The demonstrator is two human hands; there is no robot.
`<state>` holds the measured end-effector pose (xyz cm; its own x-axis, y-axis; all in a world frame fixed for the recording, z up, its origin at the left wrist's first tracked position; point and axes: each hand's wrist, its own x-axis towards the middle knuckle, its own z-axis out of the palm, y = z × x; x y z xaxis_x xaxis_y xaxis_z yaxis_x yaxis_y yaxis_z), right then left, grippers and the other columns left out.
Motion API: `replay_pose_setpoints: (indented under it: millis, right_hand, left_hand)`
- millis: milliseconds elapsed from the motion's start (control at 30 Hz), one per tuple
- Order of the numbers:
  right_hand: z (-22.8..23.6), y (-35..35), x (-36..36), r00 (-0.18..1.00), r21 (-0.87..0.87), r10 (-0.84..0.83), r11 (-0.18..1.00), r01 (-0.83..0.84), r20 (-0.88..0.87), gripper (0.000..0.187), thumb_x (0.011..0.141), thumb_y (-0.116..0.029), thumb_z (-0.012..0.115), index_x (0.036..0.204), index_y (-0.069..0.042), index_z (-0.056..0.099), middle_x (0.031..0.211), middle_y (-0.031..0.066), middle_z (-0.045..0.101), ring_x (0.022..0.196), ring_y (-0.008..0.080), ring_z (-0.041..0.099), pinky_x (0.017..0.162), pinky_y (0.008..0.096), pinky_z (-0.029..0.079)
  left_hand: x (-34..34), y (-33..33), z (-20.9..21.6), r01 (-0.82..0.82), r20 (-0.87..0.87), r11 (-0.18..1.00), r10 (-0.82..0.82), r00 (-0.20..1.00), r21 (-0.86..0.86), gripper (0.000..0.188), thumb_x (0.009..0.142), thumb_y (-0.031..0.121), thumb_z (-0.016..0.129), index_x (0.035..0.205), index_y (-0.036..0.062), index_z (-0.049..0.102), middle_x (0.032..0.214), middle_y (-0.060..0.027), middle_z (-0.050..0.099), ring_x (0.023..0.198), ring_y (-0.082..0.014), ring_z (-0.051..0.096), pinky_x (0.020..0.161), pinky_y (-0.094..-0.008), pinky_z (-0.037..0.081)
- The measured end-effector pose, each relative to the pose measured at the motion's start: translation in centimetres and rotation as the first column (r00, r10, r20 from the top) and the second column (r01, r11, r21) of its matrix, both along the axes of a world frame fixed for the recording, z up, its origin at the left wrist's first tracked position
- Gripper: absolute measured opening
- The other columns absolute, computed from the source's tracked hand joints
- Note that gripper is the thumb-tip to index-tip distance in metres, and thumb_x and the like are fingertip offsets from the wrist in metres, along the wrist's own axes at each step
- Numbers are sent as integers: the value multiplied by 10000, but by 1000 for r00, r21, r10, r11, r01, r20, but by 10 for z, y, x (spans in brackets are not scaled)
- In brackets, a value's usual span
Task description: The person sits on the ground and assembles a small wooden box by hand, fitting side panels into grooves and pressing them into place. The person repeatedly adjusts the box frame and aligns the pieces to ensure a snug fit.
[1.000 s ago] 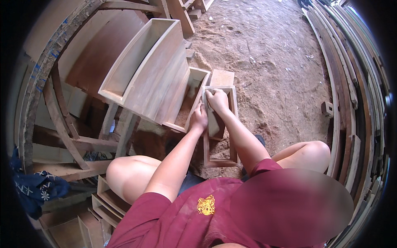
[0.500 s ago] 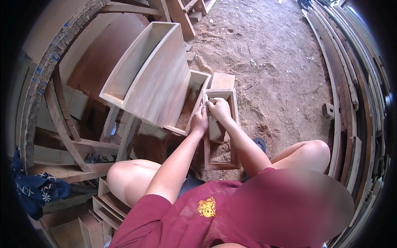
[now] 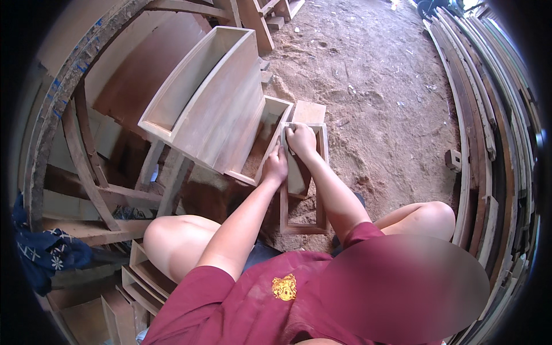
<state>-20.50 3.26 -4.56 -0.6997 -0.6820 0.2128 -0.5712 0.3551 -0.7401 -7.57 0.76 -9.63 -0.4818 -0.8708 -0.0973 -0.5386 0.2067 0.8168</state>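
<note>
In front of me lies a narrow open wooden box frame [image 3: 324, 172], its long sides running away from me. My left hand [image 3: 275, 165] is closed around its left long side, thumb lying along the edge. Farther along that side, near the far left corner, my right hand [image 3: 301, 140] is closed with its knuckles up. Whatever its curled fingers hold against the wood is hidden. Close by on the left stands a pale wooden piece with a drawer-like compartment [image 3: 198, 77], a broad flat panel [image 3: 221, 106] and a lower open compartment [image 3: 279, 104].
A small wooden block [image 3: 310, 111] touches the frame's far end. Long boards [image 3: 474, 126] are stacked along the right, with a small hollow block [image 3: 453, 160] beside them. Wooden trestle legs [image 3: 89, 155] and dark blue cloth [image 3: 49, 259] are at left. Sawdust covers the ground [image 3: 374, 103].
My right hand has slid away from me along the frame's left side to its far corner. My left hand has shifted slightly left and stays on the same side.
</note>
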Motion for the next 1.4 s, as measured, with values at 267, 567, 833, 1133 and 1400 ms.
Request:
replay_pose_setpoints:
  millis: [267, 567, 833, 1133, 1400]
  right_hand:
    - [-13, 24, 25, 989, 87, 45, 994, -58, 144, 301, 901, -316, 653, 883, -24, 722, 897, 215, 710, 888, 384, 687, 826, 470, 529]
    - [-3, -6, 3, 993, 190, 57, 981, -37, -102, 335, 968, -370, 550, 977, -70, 698, 936, 187, 716, 911, 380, 685, 832, 477, 528]
    - [-10, -1, 8, 999, 107, -24, 994, 28, -43, 368, 970, -382, 549, 1034, -47, 688, 941, 201, 714, 889, 415, 676, 811, 478, 529]
    - [-48, 0, 3, 894, -132, 5, 989, 61, 448, 309, 946, -258, 646, 911, 43, 704, 749, 127, 709, 670, 140, 611, 637, 350, 498]
    - [-25, 22, 31, 972, -12, -37, 999, 41, 231, 317, 912, -295, 655, 866, 15, 698, 790, 213, 692, 745, 358, 685, 712, 433, 522]
  left_hand:
    - [5, 0, -5, -17, -45, 1000, 16, 999, -18, 518, 1033, 469, 355, 1415, 174, 542, 1150, -251, 671, 1064, -455, 636, 914, -516, 504]
    - [1, 7, 24, -28, 92, 997, 21, 996, 75, 517, 1028, 473, 356, 1359, 146, 583, 1158, -259, 666, 1099, -454, 620, 951, -509, 483]
    - [2, 11, 33, -45, 65, 996, 40, 997, 72, 491, 1035, 427, 375, 1377, 136, 575, 1198, -259, 650, 1132, -432, 612, 961, -474, 483]
    - [0, 12, 33, -39, 51, 998, 36, 998, 53, 507, 1036, 419, 383, 1423, 127, 531, 1195, -254, 654, 1116, -420, 627, 958, -470, 488]
    - [4, 7, 25, -30, 67, 998, 27, 997, 49, 515, 1028, 450, 358, 1402, 152, 549, 1199, -235, 659, 1089, -436, 634, 945, -515, 496]
